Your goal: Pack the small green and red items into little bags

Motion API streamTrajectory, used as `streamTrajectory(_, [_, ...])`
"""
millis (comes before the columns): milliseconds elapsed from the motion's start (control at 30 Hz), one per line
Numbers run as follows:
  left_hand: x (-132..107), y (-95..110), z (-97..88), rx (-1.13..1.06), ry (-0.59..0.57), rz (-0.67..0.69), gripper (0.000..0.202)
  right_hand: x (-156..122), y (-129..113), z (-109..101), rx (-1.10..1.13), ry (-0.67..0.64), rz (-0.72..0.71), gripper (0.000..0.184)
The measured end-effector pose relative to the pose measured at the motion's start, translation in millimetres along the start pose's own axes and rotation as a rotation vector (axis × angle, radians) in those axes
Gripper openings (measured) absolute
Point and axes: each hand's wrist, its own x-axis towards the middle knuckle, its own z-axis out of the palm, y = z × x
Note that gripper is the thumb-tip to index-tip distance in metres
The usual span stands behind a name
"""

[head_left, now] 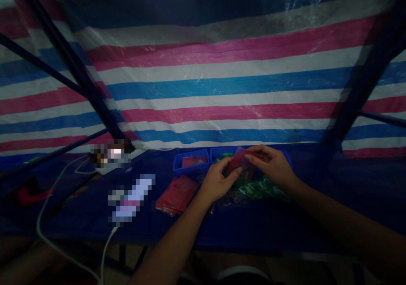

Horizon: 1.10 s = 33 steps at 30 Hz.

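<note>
Both my hands meet over a dark blue table, pinching a small red plastic packet point(240, 161) between them. My left hand point(218, 182) grips its near lower edge with thumb and fingers closed. My right hand point(273, 165) holds its far upper edge, fingers curled. Under the hands lies a heap of green packets point(257, 189). A stack of red packets point(176, 194) rests to the left of my left hand.
Two blue trays stand at the back: a left tray point(191, 161) with red pieces and a right tray point(222, 153) with green ones. A white cable point(44, 234) trails off the table's left front. A striped tarp point(209, 78) and dark tent poles point(79, 69) close the back.
</note>
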Motion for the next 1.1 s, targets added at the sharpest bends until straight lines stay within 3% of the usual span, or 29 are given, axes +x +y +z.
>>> streamTrajectory(133, [-0.1, -2.0, 2.0, 0.049, 0.049, -0.014, 0.047, 3.9, -5.4, -2.7, 0.090, 0.108, 0.010, 0.033])
streamTrajectory(233, [2.6, -7.2, 2.9, -0.091, 0.127, -0.040, 0.048, 5.2, -6.6, -2.5, 0.103, 0.148, 0.009, 0.039])
streamTrajectory(367, [8.1, -15.0, 0.8, -0.385, 0.237, -0.052, 0.051, 4.5, -4.4, -1.0, 0.093, 0.116, 0.014, 0.044])
streamTrajectory(500, [12.7, -20.6, -16.4, -0.413, 0.380, -0.053, 0.057, 4.3, -4.9, -0.9, 0.055, 0.079, 0.012, 0.039])
streamTrajectory(667, [14.1, -27.7, -67.0, -0.028, 0.599, -0.092, 0.048, 5.2, -6.9, -1.7, 0.036, 0.086, 0.029, 0.037])
streamTrajectory(800, [8.9, -36.6, -102.1, 0.349, 0.625, -0.149, 0.042, 4.6, -6.0, -0.7, 0.035, 0.045, 0.041, 0.034])
streamTrajectory(933, [3.6, -49.1, -112.9, 0.624, 0.541, -0.199, 0.028, 3.3, -7.2, 0.6, 0.057, 0.003, 0.050, 0.033])
streamTrajectory(1100, [1.0, -54.2, -108.8, 0.809, 0.387, -0.304, 0.030, 2.0, -12.4, 2.2, 0.052, -0.004, 0.071, 0.036])
